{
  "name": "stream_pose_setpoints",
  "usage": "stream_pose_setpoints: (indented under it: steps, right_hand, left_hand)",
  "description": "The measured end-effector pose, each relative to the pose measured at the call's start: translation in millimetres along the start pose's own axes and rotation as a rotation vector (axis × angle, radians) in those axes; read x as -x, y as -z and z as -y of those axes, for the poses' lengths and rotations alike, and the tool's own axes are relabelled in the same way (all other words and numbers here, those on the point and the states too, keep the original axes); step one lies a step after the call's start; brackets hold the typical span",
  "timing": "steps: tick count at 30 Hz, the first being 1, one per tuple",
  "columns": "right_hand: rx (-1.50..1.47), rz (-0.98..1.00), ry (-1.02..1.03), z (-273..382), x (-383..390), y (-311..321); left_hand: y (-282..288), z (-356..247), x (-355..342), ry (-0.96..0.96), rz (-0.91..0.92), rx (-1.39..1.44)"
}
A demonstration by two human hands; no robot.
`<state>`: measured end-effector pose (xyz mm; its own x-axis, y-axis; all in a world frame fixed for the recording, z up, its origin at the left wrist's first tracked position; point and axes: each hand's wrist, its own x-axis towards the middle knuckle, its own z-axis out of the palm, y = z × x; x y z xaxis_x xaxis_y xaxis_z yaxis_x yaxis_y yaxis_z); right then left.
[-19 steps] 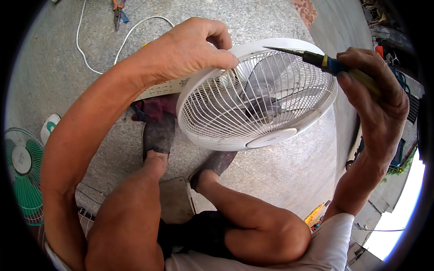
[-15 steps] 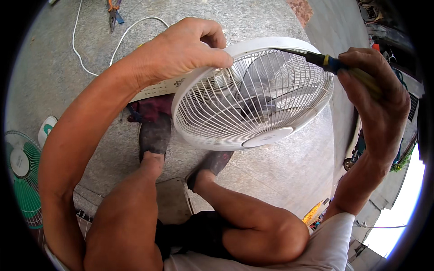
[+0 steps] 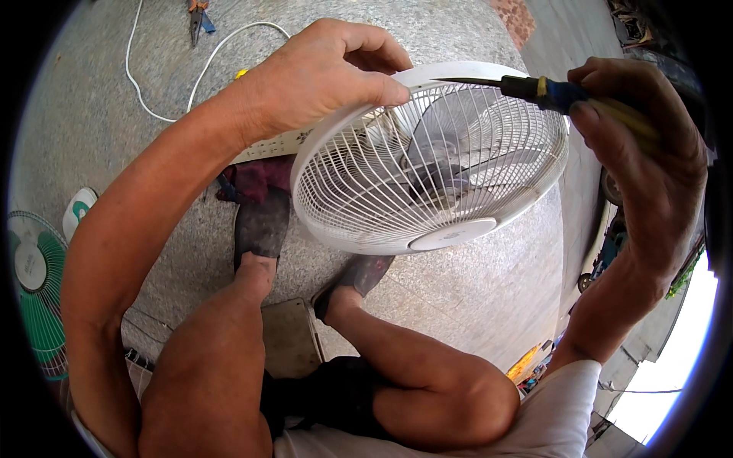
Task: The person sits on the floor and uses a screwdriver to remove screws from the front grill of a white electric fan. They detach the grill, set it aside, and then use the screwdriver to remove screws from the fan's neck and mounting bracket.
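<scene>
A white electric fan (image 3: 458,233) with a round wire grille stands in front of me, its grey blades showing through the wires. My left hand (image 3: 347,76) grips the upper left of its rim, thumb on the front and fingers behind. In my right hand (image 3: 649,130) is a screwdriver (image 3: 561,93) with a yellow and blue handle and a dark, thin, tapering shaft. The shaft points left across the top of the rim. Its tip is at the rim, a little right of my left thumb; whether it touches a clip or a gap there I cannot tell.
Pliers (image 3: 196,19) and a white cord (image 3: 200,76) lie on the stone floor beyond my left arm. At far left is a green fan (image 3: 38,298). A dark red cloth (image 3: 259,182) lies by my foot, near the fan's pale base (image 3: 267,147).
My left hand has slid right along the rim. My right hand has shifted slightly up, and the screwdriver's tip now lies farther left on the rim.
</scene>
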<state>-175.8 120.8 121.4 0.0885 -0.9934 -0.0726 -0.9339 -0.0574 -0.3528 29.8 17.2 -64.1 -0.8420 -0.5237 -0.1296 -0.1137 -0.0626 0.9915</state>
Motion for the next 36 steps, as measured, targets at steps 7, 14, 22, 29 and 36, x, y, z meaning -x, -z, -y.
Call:
stream_pose_setpoints:
  steps: [7,14,22,29,36]
  right_hand:
    - [-0.015,0.069,-0.098,12,-11,-6]
    - [0.078,0.088,-0.013,11,-15,-1]
    - [0.044,0.084,-0.007,11,-24,-3]
    - [0.142,0.145,0.067,31,-41,-17]
    - [0.285,0.211,0.176,48,-66,-25]
  left_hand:
    - [2,0,3,-0.01,-0.031,-0.057]
    - [2,-3,1,0.018,-0.017,-0.068]
    - [5,-5,-5,0.0,0.064,-0.035]
    - [5,-8,-5,0.021,0.059,-0.011]
    - [6,-2,-5,0.008,0.023,-0.031]
